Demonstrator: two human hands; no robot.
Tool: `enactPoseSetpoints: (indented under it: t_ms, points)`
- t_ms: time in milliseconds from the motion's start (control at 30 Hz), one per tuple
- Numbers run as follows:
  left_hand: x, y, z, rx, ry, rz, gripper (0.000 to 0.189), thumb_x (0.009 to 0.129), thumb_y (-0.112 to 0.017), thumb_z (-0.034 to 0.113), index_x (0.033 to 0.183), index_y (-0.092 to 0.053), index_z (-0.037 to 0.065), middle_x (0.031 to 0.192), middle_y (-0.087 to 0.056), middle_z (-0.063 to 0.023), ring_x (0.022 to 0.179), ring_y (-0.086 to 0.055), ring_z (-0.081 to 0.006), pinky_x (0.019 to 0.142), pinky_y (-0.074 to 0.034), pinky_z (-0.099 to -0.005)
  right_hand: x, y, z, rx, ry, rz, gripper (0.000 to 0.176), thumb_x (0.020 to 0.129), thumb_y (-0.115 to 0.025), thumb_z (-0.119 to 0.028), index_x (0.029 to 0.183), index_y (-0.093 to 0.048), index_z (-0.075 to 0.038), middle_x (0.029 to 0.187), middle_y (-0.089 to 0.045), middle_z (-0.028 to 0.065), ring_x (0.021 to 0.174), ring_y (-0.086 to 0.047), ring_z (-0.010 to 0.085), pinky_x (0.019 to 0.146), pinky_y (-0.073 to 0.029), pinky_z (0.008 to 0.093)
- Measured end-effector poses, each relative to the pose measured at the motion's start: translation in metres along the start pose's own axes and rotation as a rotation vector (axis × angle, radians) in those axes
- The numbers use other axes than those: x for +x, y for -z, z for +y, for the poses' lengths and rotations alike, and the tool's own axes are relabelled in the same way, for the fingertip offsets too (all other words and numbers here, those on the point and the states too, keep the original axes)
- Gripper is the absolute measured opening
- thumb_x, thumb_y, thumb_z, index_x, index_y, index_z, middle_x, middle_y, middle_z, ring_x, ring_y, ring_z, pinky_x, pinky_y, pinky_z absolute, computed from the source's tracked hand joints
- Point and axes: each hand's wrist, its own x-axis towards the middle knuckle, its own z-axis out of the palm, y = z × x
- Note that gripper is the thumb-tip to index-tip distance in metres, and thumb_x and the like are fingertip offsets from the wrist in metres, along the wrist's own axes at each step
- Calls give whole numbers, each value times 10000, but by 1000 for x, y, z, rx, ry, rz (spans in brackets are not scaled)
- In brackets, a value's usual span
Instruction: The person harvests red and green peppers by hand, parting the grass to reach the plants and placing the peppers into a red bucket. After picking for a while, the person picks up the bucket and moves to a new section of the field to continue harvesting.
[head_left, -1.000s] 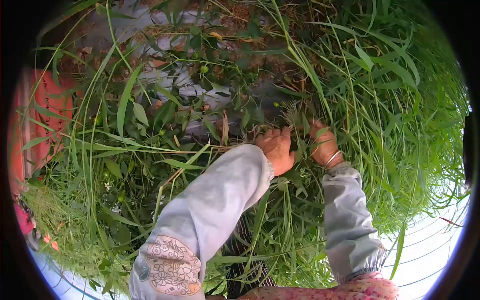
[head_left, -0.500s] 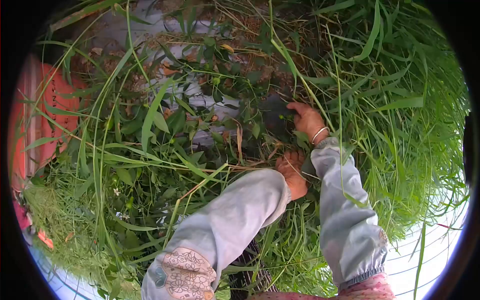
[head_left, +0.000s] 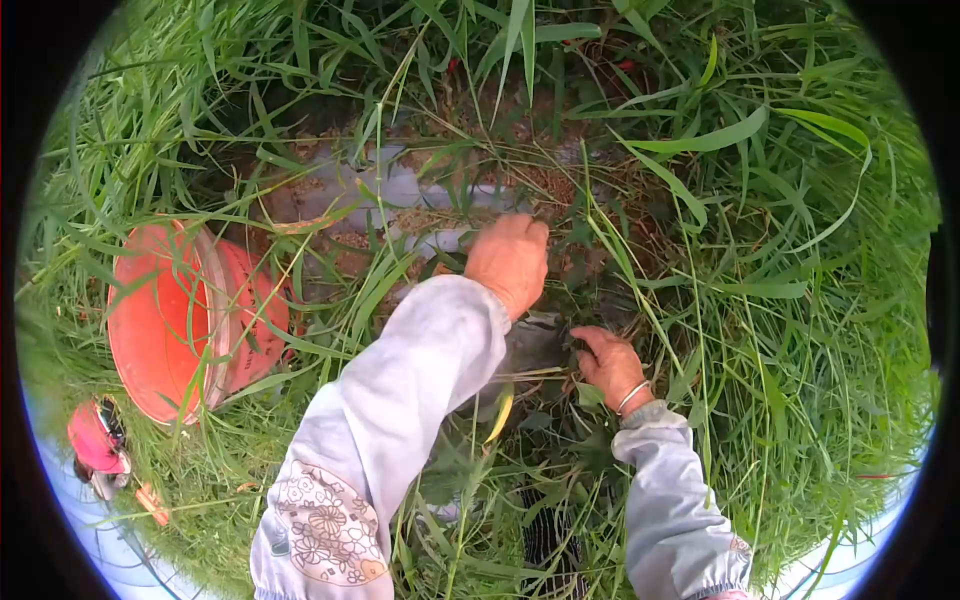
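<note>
My left hand (head_left: 508,262) reaches forward over the plastic sheet (head_left: 400,190), back of the hand up. Its fingers curl down among thin stems, and whatever they hold is hidden. Closer to me on the right, my right hand (head_left: 610,368) has a bracelet (head_left: 633,397) at the wrist. Its fingers are bent together at dark green leaves (head_left: 577,345), and what lies in them is too small to make out. Low leafy plants (head_left: 540,430) grow below and between the hands. Pale sleeve covers (head_left: 400,390) reach up to both wrists.
An orange-red bucket (head_left: 250,320) lies tipped in the grass on the left, its mouth facing left. Further down-left is a pink and dark item (head_left: 97,440). Tall grass (head_left: 800,300) crowds both sides, and long blades cross over the bed.
The view has shifted, bringing the whole bucket into sight. My left hand has moved forward past my right hand, which now sits nearer to me and lower in the view.
</note>
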Motion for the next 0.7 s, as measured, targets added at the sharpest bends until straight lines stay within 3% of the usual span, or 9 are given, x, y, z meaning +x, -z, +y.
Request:
enactPoseSetpoints:
  t_ms: [67, 133, 200, 300, 367, 433, 467, 600, 700]
  points:
    - [20, 29, -37, 268, -102, 317, 358, 767, -563, 115, 1114, -537, 30, 1176, -503, -164, 1130, -447, -341, 936, -387, -424, -13, -8, -18, 18, -22, -2, 320, 769, -574, -105, 1089, -565, -88, 1040, -604, 159, 1005, -550, 330, 892, -424, 402]
    - [34, 66, -67, 568, -53, 417, 413, 754, -548, 90, 1162, -522, 30, 1200, -507, -180, 1194, -405, -334, 976, -336, -425, -25, -15, -26, 46, -63, -36, 324, 775, -574, -109, 1098, -559, -93, 1033, -609, 152, 1011, -548, 332, 905, -411, 411]
    - [33, 97, -87, 726, 152, 445, 464, 763, -555, 108, 1218, -489, 44, 1197, -523, -182, 1168, -454, -335, 956, -366, -416, -39, -25, -30, -33, -58, -45, 315, 772, -593, -142, 1085, -567, -115, 1108, -583, 125, 1106, -500, 293, 954, -361, 414]
    - [18, 123, -103, 704, 441, -1, 524, 733, -591, 147, 1228, -473, 23, 1106, -581, -183, 1029, -562, -321, 855, -439, -401, -54, -29, -36, -73, -64, -36, 318, 765, -600, -150, 1081, -570, -120, 1149, -560, 119, 1146, -471, 290, 971, -339, 421]
    - [-2, 112, -110, 793, 319, -324, 480, 748, -577, 166, 1195, -499, 9, 892, -665, -126, 841, -641, -287, 774, -468, -392, -61, -30, -41, -36, -83, -46, 319, 763, -602, -150, 1079, -571, -121, 1151, -557, 123, 1148, -471, 298, 968, -341, 427]
    - [-32, 76, -119, 864, 163, -352, 305, 758, -557, 156, 1042, -560, 44, 804, -677, -98, 772, -653, -272, 710, -458, -400, -68, -34, -44, -73, -94, -76, 323, 758, -604, -151, 1078, -571, -122, 1143, -560, 126, 1146, -471, 297, 963, -345, 421]
    - [-43, 95, -80, 625, 251, -398, 280, 749, -563, 124, 1019, -571, 50, 902, -668, -105, 850, -636, -273, 729, -443, -387, -73, -34, -47, -95, -103, -90, 326, 755, -604, -151, 1078, -571, -122, 1139, -562, 128, 1145, -472, 297, 961, -347, 418]
    - [-110, 80, -54, 188, -63, 19, 329, 765, -560, 91, 1088, -562, 32, 1116, -576, -159, 999, -562, -297, 876, -407, -395, -84, -25, -77, -61, -138, -114, 308, 758, -580, -160, 1063, -579, -112, 1075, -590, 126, 1043, -533, 301, 903, -396, 412]
    - [-160, 104, -44, -122, 38, 143, 265, 770, -588, 91, 1029, -593, 36, 1079, -583, -157, 981, -562, -325, 873, -433, -399, -92, -20, -98, -59, -140, -114, 294, 758, -570, -152, 1046, -593, -101, 1020, -612, 142, 989, -558, 314, 871, -422, 412]
